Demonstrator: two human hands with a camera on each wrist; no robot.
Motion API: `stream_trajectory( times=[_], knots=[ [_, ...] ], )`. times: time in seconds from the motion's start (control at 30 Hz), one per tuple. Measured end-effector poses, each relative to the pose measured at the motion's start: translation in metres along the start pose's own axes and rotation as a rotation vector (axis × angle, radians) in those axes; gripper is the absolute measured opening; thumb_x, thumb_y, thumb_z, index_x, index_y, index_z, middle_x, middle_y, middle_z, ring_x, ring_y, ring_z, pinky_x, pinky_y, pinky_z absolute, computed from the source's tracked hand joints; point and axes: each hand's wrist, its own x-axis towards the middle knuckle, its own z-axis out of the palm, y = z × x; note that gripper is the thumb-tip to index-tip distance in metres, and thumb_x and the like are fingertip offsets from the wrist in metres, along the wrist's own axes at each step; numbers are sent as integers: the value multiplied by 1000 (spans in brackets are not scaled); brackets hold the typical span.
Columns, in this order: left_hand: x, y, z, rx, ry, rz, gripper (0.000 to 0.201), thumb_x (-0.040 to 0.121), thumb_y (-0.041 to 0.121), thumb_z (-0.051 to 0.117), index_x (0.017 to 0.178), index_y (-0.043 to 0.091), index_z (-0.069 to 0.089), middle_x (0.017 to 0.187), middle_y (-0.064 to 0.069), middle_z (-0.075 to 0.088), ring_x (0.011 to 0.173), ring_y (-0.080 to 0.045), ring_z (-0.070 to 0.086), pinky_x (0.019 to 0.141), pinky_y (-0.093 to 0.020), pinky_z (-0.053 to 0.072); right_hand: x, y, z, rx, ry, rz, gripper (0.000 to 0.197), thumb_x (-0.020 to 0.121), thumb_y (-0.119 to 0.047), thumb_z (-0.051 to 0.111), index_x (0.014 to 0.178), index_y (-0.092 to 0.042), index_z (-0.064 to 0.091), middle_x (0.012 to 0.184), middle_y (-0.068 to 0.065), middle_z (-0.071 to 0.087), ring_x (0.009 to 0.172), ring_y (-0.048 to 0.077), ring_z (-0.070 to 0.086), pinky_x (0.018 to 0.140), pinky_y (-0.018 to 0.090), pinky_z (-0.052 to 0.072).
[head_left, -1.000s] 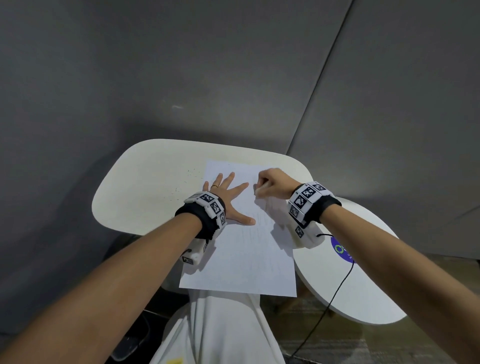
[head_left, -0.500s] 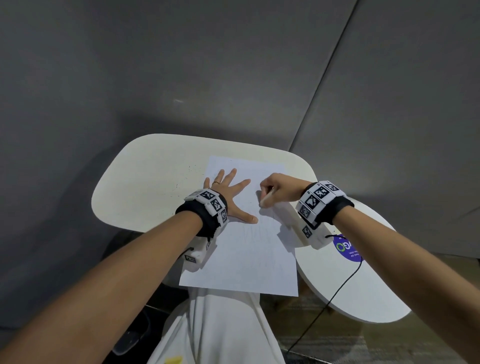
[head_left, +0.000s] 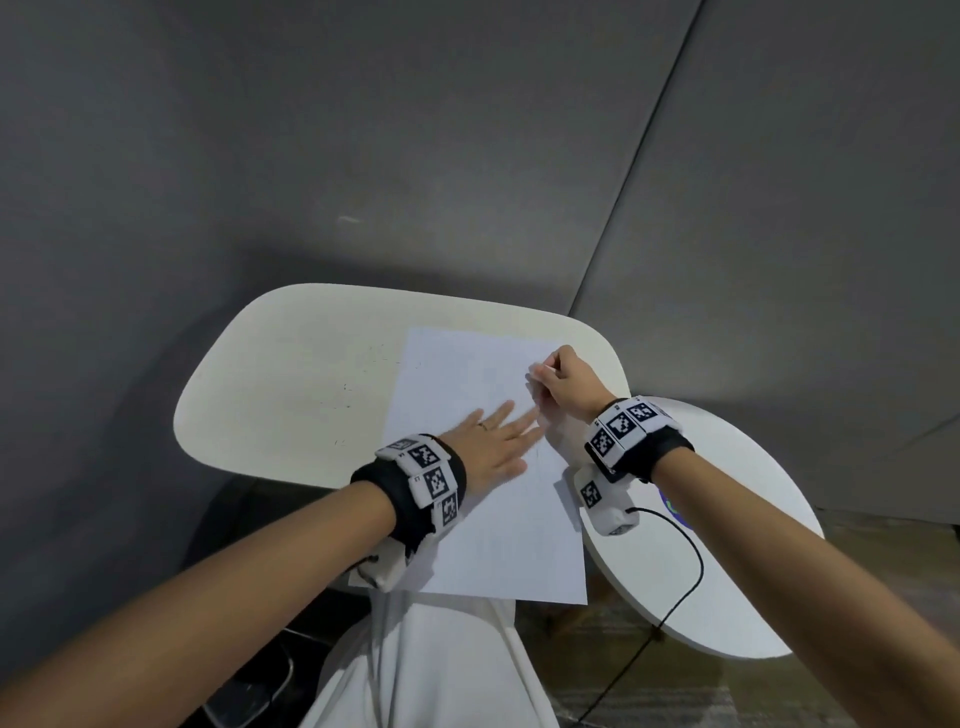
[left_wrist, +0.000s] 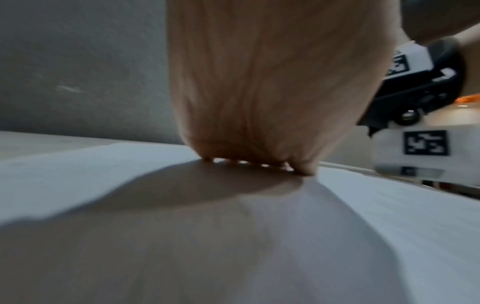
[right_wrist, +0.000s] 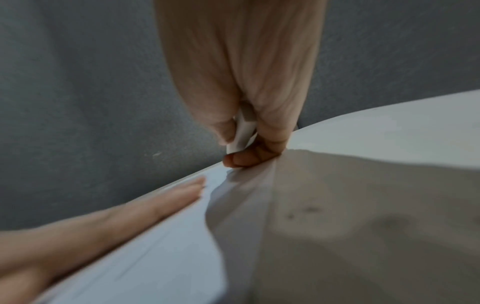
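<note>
A white sheet of paper (head_left: 483, 499) lies on the cream table (head_left: 301, 384), its near edge hanging over the table's front. My left hand (head_left: 493, 441) lies flat on the sheet with straight fingers, pressing it down; in the left wrist view the left hand (left_wrist: 259, 102) meets the paper (left_wrist: 389, 226) at the fingertips. My right hand (head_left: 563, 382) is curled near the sheet's far right corner and pinches a small white eraser (head_left: 543, 370). In the right wrist view the eraser (right_wrist: 241, 131) sits between thumb and fingers, pressed to the paper (right_wrist: 155, 257).
A second, round white table (head_left: 717, 561) stands lower at the right, with a purple sticker and a black cable (head_left: 685, 587) across it. Grey wall panels rise close behind the table. My white-clothed lap (head_left: 431, 670) is below the paper's near edge.
My right hand with the eraser has moved away from me toward the sheet's far right corner. My left hand has turned so its fingers point right and lie closer together.
</note>
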Motion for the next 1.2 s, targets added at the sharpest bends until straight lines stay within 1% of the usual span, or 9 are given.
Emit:
stream_trajectory(
  times=[0.13, 0.27, 0.33, 0.43, 0.5, 0.7, 0.87, 1.03, 1.2],
  knots=[
    [-3, -3, -5, -29, 76, -641, 67, 104, 42, 21, 152, 5, -8, 158, -14, -22, 146, -30, -17, 119, -41, -3, -9, -7, -4, 149, -6, 8, 17, 96, -20, 47, 88, -11, 35, 76, 7, 61, 71, 22, 59, 67, 28, 47],
    [1, 20, -8, 32, 69, -158, 56, 106, 34, 18, 155, 18, -3, 160, 2, -19, 147, -24, -17, 118, -45, -4, -6, -5, -4, 116, -20, -9, 20, 96, -22, 48, 82, -16, 36, 72, 2, 62, 73, 19, 60, 74, 33, 47],
    [4, 10, -4, 48, 32, -138, 55, 106, 33, 22, 155, 21, 0, 161, 4, -15, 148, -23, -13, 118, -46, 0, -6, -4, -5, 114, -26, -7, 19, 95, -22, 48, 82, -16, 36, 73, 3, 61, 73, 20, 60, 76, 35, 47],
    [6, -14, -12, -88, 118, -696, 67, 104, 37, 29, 153, 5, -2, 161, -11, -12, 148, -30, -8, 119, -42, 3, -9, -6, -6, 132, -32, 0, 17, 96, -20, 46, 84, -14, 36, 73, 5, 60, 68, 19, 57, 69, 28, 46],
    [8, -17, -19, -125, 156, -865, 73, 103, 41, 32, 151, -4, 0, 160, -19, -6, 148, -32, -4, 119, -39, 3, -7, -6, -5, 84, -25, 7, 19, 95, -24, 47, 81, -18, 37, 83, 7, 62, 77, 21, 59, 75, 31, 47],
    [3, 3, 1, 63, 0, -44, 56, 106, 36, 22, 155, 24, -3, 160, 3, -18, 147, -24, -16, 118, -44, -2, -9, -8, -5, 155, -27, -18, 18, 96, -19, 47, 82, -15, 36, 72, 7, 60, 69, 24, 57, 74, 32, 47],
    [-8, -32, -7, -151, 168, -877, 72, 102, 41, 34, 152, 1, 1, 160, -16, -10, 148, -32, -6, 118, -38, 4, -8, -2, -7, 94, -18, -31, 17, 92, -21, 56, 81, -16, 44, 73, -2, 58, 74, 15, 56, 74, 27, 46],
    [1, -34, -22, -17, 230, -441, 82, 95, 51, 44, 153, 7, 6, 162, -5, -2, 149, -22, -2, 120, -41, 3, -13, -15, -12, 230, -141, -93, 20, 82, -12, 70, 74, -10, 52, 61, 4, 59, 49, 8, 54, 52, 21, 44],
    [20, -48, -25, -175, 134, -359, 109, 79, 66, 61, 154, 12, 4, 162, -2, -6, 149, -26, -7, 120, -44, 5, -9, -33, 6, 56, -196, -179, 11, 81, -7, 68, 82, -9, 57, 77, 3, 65, 65, 8, 60, 61, 14, 46]
  ],
)
